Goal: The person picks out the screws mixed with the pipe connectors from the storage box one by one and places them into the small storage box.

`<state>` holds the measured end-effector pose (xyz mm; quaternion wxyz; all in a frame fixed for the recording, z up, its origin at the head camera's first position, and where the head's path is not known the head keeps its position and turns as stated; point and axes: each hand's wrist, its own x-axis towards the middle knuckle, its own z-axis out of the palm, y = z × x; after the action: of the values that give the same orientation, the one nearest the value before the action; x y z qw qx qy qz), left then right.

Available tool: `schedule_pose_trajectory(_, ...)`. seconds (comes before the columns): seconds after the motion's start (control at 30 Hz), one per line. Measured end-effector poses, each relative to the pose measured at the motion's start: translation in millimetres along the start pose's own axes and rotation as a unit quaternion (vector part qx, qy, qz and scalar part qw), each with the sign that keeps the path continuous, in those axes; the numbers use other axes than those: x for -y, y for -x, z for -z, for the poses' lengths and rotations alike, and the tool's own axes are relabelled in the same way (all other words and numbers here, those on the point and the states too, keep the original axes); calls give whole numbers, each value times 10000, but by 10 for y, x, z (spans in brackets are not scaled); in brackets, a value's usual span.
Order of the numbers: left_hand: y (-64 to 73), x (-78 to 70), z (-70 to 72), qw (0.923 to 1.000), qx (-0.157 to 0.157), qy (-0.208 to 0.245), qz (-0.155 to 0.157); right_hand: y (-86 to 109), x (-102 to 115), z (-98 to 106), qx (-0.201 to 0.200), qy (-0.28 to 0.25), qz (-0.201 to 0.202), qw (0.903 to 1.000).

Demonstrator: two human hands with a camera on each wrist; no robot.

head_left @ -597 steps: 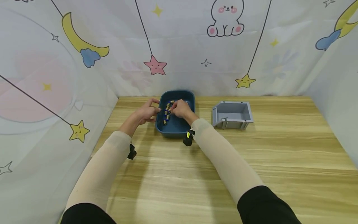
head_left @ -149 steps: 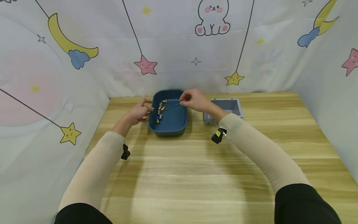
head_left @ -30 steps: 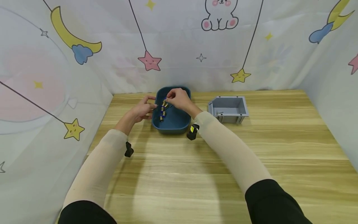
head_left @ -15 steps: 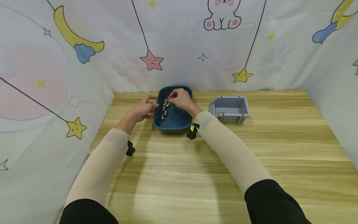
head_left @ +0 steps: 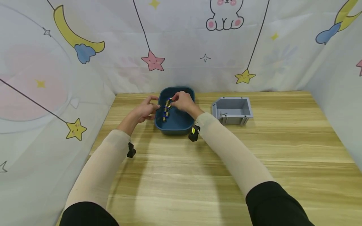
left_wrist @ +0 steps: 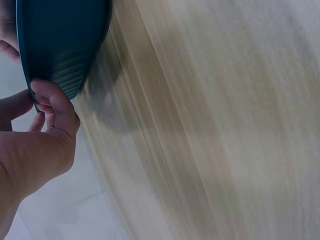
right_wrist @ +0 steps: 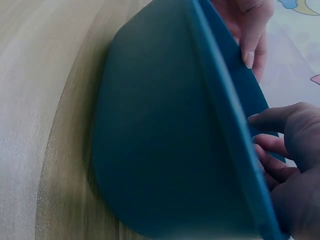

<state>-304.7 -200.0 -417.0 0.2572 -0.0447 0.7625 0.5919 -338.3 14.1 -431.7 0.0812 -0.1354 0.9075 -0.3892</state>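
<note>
Brass-coloured pieces: small, banded with blue, in a loose row along the left side of the tub [head_left: 165, 113], running near to far; I can't make out each one's exact shape
Blue tub: on the table [head_left: 175, 175], at the far edge, left of the grey bin [head_left: 234, 120]; blue tub [head_left: 173, 132] sits flat, right side up
Left hand: left hand [head_left: 145, 111] clamped on the left rim, thumb inside the wall, fingers outside
Right hand: right hand [head_left: 183, 101] in over the tub, fingers bent, tips at the far end of the row; can't tell if I've got a piece pinched, my own fingers and the rim hide it
Hands: apart, one each side of the row
Weight: my guess is light overall, dense for their size if the bodies are really metal
Stiffness: bodies look rigid and hard to break; blue bands may be softer, so I'd go easy there
Slip: shiny sides probably skid or roll under a pad, tub floor looks smooth too
Where to hold: across the middle of one body, thumb against index, from above; ends likely to twist out
Tub wall: looks like thin stiff plastic, rim pinch should steady it
Grey bin: slim metal bit lies inside near its left end [head_left: 223, 113], probably fiddly, best taken mid-length
</note>
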Motion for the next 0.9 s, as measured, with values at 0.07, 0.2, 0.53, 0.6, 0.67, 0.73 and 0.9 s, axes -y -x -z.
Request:
schedule_pose_trajectory(0.07, 4, -1, 5, 10000, 10, -3, -1, 2, 4, -14, 27, 125, 2, 9999)
schedule_pose_trajectory(0.2, 17, -8, -1, 10000, 9, -52, -56, -1, 2, -47, 20, 316, -30, 9995)
schedule_pose_trajectory(0.53, 28, -8, 4, 9998, -39, -174, -122, -3, -5, -71, -126, 184, -153, 9996)
schedule_pose_trajectory(0.6, 21, 0, 11, 9997, -54, -183, -117, 4, -4, -70, -92, 80, -209, 9997)
schedule_pose_trajectory(0.67, 13, 9, 16, 9997, -72, -192, -98, 8, -6, -71, -70, -20, -280, 9996)
schedule_pose_trajectory(0.73, 8, 15, 17, 9997, -89, -187, -85, 11, -10, -75, -50, -107, -341, 9993)
schedule_pose_trajectory(0.9, 9, 27, 8, 9998, -117, -172, -78, -1, -28, -84, 35, -91, -396, 9992)
